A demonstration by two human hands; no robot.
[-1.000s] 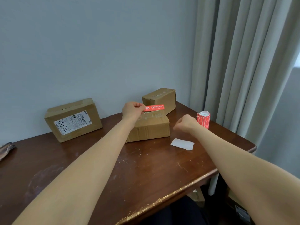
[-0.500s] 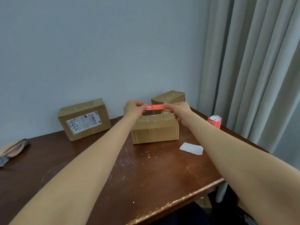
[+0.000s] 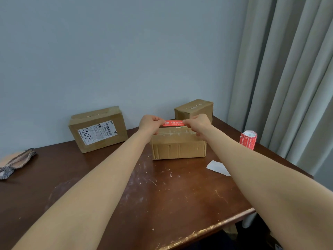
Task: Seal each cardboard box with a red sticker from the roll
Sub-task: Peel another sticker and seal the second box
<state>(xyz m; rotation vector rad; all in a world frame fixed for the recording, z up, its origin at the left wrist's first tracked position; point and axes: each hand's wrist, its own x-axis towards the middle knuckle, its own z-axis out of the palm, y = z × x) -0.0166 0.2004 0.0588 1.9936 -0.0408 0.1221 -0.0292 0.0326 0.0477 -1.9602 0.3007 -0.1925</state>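
Both hands, left hand (image 3: 150,123) and right hand (image 3: 197,123), had a pinching grip on the red sticker (image 3: 173,123), stretched flat just above the middle box (image 3: 178,147) at frame center; roll (image 3: 248,139) sat far right.

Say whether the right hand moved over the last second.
Yes. The right hand went left, away from the sticker roll, to pinch the red sticker.

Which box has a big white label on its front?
The left box: a white printed label covers its front. The middle box and the back right box have plain fronts.
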